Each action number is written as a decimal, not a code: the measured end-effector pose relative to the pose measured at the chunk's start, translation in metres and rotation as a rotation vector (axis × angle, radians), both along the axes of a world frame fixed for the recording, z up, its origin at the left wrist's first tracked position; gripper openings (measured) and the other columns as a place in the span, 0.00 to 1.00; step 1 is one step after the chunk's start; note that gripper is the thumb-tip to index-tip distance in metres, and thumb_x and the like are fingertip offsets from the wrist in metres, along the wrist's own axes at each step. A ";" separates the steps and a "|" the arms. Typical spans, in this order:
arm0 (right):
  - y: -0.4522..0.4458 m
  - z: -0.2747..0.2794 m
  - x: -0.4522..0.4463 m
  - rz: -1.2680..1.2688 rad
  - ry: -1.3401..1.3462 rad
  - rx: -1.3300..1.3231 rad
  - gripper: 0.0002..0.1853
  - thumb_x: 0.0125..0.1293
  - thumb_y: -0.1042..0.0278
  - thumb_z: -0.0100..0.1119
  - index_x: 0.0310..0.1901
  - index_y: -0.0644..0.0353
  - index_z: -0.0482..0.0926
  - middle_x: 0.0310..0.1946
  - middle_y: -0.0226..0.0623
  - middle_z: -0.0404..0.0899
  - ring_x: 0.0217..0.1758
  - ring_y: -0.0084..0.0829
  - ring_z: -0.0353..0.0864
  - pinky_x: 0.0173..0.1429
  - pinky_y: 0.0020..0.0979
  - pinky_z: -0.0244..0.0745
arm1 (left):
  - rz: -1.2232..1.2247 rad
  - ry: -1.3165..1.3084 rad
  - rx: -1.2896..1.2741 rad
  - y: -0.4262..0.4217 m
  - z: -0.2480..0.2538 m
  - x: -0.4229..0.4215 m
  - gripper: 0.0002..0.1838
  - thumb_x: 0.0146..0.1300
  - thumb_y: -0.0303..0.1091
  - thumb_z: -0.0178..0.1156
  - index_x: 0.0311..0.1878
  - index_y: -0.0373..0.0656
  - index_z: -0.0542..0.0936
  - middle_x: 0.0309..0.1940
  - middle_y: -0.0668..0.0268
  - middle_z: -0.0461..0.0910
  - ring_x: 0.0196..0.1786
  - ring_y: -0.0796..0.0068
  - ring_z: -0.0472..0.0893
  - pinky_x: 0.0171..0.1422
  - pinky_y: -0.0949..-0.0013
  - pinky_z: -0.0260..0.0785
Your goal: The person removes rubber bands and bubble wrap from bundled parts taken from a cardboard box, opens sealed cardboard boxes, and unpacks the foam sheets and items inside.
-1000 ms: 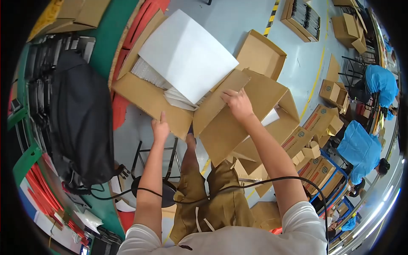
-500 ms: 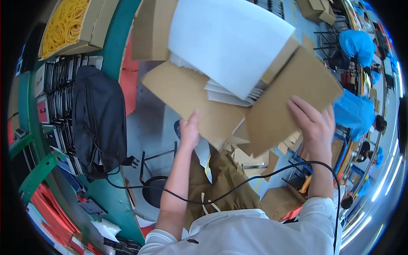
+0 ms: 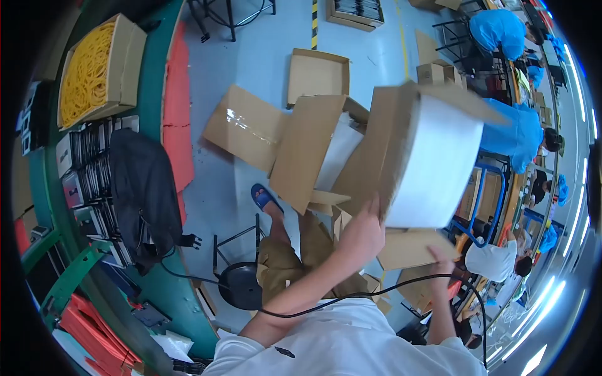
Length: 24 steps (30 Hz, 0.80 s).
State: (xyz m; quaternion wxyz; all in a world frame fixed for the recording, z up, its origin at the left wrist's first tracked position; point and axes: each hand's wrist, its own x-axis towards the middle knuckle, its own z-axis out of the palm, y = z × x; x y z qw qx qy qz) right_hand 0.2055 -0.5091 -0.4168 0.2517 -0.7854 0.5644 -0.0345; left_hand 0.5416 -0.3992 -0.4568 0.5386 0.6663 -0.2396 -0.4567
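Carton (image 3: 384,150) in the person's two hands, tilted on its side, with a white sheet (image 3: 436,166) across its open face. The left hand (image 3: 367,233) is closed on the carton's near edge. The right hand (image 3: 442,255), blurred, touches the lower flap (image 3: 411,249); how far its fingers close cannot be told. Beyond the left hand and to its left is a second open carton (image 3: 305,147); farther beyond lies a shallow cardboard tray (image 3: 318,76). Well left of that hand, a black bag (image 3: 144,194) rests on the green surface (image 3: 152,81).
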 end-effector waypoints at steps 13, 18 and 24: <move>0.044 -0.063 0.003 0.179 0.126 0.096 0.19 0.52 0.86 0.57 0.44 0.58 0.87 0.43 0.46 0.87 0.48 0.41 0.87 0.57 0.34 0.79 | -0.215 -0.155 0.323 0.002 -0.033 0.000 0.29 0.61 0.28 0.53 0.66 0.26 0.66 0.45 0.35 0.78 0.47 0.35 0.80 0.54 0.44 0.73; -0.014 -0.058 0.046 0.220 0.020 -0.005 0.16 0.55 0.84 0.59 0.43 0.59 0.87 0.43 0.45 0.87 0.48 0.40 0.87 0.56 0.35 0.79 | -0.050 -0.297 0.214 -0.046 -0.005 0.048 0.24 0.68 0.33 0.50 0.62 0.26 0.69 0.46 0.38 0.79 0.49 0.40 0.81 0.54 0.50 0.75; -0.052 -0.093 0.058 0.280 -0.007 0.149 0.15 0.56 0.84 0.60 0.43 0.60 0.86 0.43 0.46 0.87 0.48 0.40 0.87 0.56 0.33 0.79 | 0.172 0.173 0.012 -0.020 -0.072 0.029 0.23 0.76 0.39 0.45 0.64 0.29 0.69 0.51 0.51 0.80 0.49 0.55 0.84 0.50 0.62 0.78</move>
